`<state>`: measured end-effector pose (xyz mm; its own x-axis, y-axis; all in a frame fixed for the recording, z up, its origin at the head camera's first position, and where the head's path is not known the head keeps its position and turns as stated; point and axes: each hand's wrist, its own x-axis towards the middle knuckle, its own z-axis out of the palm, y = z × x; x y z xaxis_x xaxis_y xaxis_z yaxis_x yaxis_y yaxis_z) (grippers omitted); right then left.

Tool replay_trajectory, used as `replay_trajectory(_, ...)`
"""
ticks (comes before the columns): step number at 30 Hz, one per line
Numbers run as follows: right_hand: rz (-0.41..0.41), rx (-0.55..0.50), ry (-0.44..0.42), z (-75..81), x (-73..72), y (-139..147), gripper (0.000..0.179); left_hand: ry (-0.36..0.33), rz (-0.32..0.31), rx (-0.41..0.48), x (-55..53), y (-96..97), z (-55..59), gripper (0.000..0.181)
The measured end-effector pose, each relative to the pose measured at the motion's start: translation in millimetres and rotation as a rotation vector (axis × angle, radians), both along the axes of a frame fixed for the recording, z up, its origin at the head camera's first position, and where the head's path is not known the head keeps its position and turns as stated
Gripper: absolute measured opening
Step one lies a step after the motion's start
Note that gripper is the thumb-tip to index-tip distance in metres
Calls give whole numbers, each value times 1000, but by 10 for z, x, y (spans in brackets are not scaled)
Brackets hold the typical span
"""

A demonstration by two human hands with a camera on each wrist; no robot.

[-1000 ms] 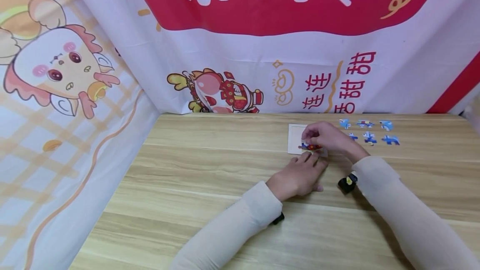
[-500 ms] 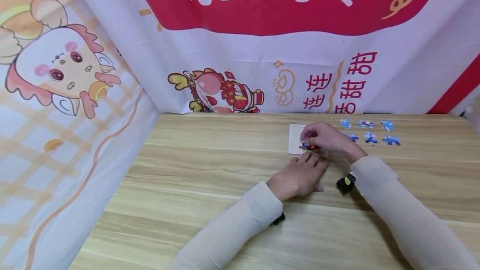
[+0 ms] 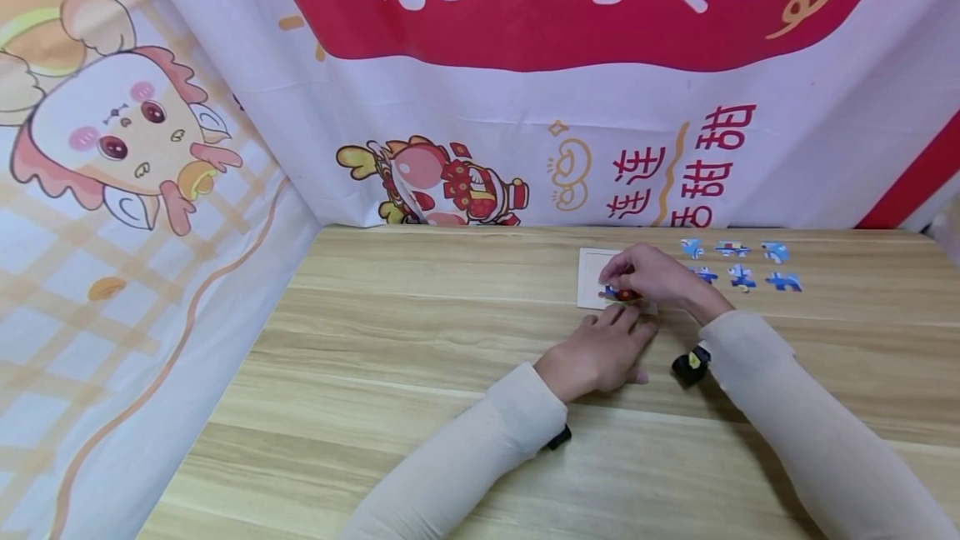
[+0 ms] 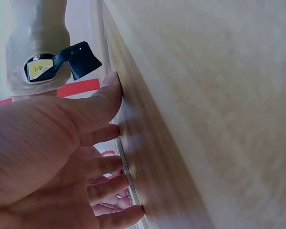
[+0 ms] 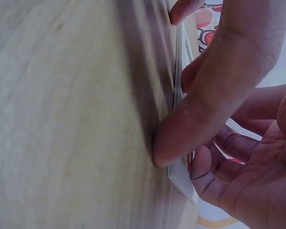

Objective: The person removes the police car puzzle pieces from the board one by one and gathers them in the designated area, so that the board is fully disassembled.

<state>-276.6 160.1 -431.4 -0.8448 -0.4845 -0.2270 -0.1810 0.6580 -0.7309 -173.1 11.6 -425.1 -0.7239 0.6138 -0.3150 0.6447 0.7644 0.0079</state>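
On the far part of the table lies a white puzzle board (image 3: 590,283), partly hidden beneath the hands, with colourful puzzle pieces (image 3: 624,294) along its near side. My left hand (image 3: 600,354) rests fingers outstretched at the board's near edge; in the left wrist view the fingertips touch that edge and the thumb (image 4: 107,93) is on the wood. Over the board, my right hand (image 3: 654,275) has its thumb and fingers bent together at a puzzle piece, mostly covered by them. The right wrist view shows the right hand (image 5: 257,186) with a sliver of coloured piece by the thumb tip.
Right of the board, several loose blue puzzle pieces (image 3: 742,276) lie in two rows. A printed cloth (image 3: 480,98) hangs behind the wooden table (image 3: 420,340), another at the left. A black wrist device (image 3: 690,367) hangs under the right cuff.
The right hand has shifted very slightly left over the board, its fingers still at the piece. My left hand keeps its place, and the loose pieces lie as before.
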Motion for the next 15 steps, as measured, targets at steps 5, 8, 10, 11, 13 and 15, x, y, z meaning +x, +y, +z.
replay_trajectory(5,-17,2,5,4,11,6,24,1,3,1,-5,5,-2,72)
replay_trajectory(8,-26,1,4,6,14,6,24,-4,3,2,-22,13,-18,72)
replay_trajectory(10,-35,0,-2,2,11,5,24,-24,5,-7,-42,20,-37,72)
replay_trajectory(11,-38,-1,-5,0,10,6,25,-34,7,-11,-54,24,-50,73)
replay_trajectory(13,-41,-2,-11,-3,5,9,25,-53,10,-15,-74,29,-68,73)
replay_trajectory(15,-43,2,-12,-8,0,11,26,-72,12,-26,-90,35,-82,74)
